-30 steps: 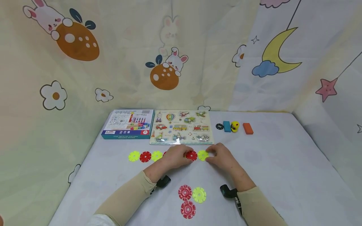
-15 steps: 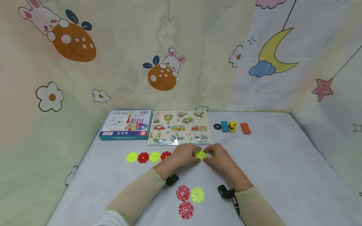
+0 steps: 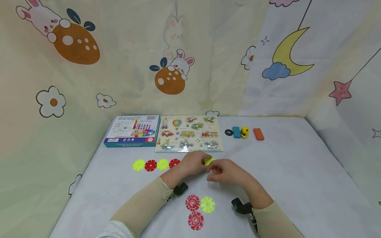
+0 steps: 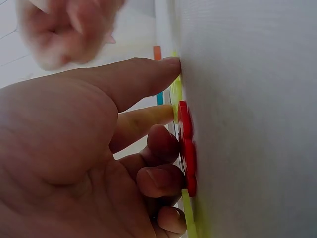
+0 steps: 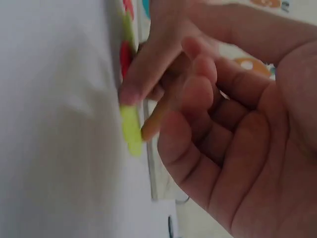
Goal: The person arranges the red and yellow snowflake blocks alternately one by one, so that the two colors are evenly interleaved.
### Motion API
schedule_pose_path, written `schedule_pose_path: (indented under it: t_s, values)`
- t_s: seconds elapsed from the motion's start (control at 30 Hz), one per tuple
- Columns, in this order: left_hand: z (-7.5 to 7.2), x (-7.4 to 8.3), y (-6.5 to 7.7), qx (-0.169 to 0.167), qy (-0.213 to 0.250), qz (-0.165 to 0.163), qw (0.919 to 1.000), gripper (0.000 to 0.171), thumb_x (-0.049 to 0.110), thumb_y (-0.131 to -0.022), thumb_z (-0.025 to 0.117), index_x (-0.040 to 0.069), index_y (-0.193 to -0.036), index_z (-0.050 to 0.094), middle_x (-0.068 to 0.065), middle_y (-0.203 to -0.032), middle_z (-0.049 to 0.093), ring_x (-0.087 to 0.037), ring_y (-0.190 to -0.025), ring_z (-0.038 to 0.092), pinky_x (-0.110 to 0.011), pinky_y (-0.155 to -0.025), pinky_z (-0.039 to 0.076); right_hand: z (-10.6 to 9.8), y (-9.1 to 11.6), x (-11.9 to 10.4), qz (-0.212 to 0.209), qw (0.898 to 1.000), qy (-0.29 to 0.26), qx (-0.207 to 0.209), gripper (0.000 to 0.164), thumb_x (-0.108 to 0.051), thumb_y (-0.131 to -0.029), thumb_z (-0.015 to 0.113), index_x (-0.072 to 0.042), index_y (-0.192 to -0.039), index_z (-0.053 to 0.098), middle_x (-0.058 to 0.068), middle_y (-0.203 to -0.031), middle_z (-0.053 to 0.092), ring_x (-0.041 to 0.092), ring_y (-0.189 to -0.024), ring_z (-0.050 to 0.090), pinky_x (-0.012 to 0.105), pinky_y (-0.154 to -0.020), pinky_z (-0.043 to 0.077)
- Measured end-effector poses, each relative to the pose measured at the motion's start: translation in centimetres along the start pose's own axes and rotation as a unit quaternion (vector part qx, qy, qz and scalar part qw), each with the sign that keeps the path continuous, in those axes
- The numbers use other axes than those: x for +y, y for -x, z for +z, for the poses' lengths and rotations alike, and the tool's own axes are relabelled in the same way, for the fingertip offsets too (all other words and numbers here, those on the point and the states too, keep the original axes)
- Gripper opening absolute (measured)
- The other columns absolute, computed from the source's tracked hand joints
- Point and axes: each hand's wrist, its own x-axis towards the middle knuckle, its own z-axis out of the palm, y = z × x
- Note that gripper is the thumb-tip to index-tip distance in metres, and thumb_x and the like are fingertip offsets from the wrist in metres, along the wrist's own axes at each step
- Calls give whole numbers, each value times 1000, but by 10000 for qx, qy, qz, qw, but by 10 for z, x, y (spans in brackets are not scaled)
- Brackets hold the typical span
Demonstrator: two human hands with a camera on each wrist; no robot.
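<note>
A row of flower-shaped plastic discs lies on the white cloth, with a yellow disc (image 3: 138,165) at its left end and a red disc (image 3: 150,165) beside it. My left hand (image 3: 191,163) covers part of the row. Its thumb and index finger pinch the edges of the yellow-green disc (image 5: 131,126) at the right end. Under its other fingers a red disc (image 4: 187,148) shows in the left wrist view. My right hand (image 3: 230,172) hovers just to the right, fingers loosely curled, holding nothing. It overlaps the end disc in the head view.
Nearer me lie two red discs (image 3: 196,220) and a yellow-green disc (image 3: 207,205). Behind the row are a boxed set (image 3: 132,131) and a vehicle puzzle board (image 3: 189,134). A black round chip (image 3: 228,132), blue block (image 3: 236,132), yellow duck (image 3: 244,132) and orange block (image 3: 258,134) stand back right.
My left hand has slid right along the row to the end yellow-green disc. My right hand, which held that disc's right edge, has let go and drawn back toward me.
</note>
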Motion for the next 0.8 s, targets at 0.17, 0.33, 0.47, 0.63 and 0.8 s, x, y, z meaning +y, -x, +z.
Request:
schedule_pose_path:
  t_s: [0.17,0.33,0.47,0.63,0.8]
  values:
    - [-1,2,2,-3,57,-165,9998,43,34,-84,70,21,-125,63,11,-103,63,-10,-86,49,-26,-74,42,20,8,-21,-638,9926,37,-1034,19,-30,-79,76,-21,-94,69,-3,-64,52,11,-61,50,24,-55,39]
    - [-2,3,4,16,82,-154,9998,45,34,-83,71,20,-125,63,10,-106,63,-10,-87,49,-25,-75,41,46,11,-33,-775,9874,416,-1318,23,-33,-76,78,-26,-95,69,-7,-62,51,7,-58,48,23,-53,37]
    - [-2,4,6,15,71,-190,9998,46,35,-83,71,20,-126,62,9,-106,62,-9,-87,49,-25,-76,41,64,9,-37,-790,9857,1011,-1091,33,-36,-73,80,-27,-102,67,-14,-75,57,4,-67,49,23,-61,41]
    - [-2,4,6,17,84,-211,9997,46,35,-83,71,21,-126,62,10,-104,61,-9,-86,49,-25,-74,41,76,8,-38,-520,9837,1485,-872,37,-39,-71,81,-27,-101,65,-18,-81,57,4,-69,49,24,-65,42]
    - [-2,5,6,42,88,-266,9996,47,36,-83,71,21,-126,62,11,-105,61,-9,-87,48,-24,-74,41,78,9,-39,-203,9818,1586,-1020,34,-42,-72,79,-26,-94,59,-12,-70,52,7,-63,46,26,-59,38]
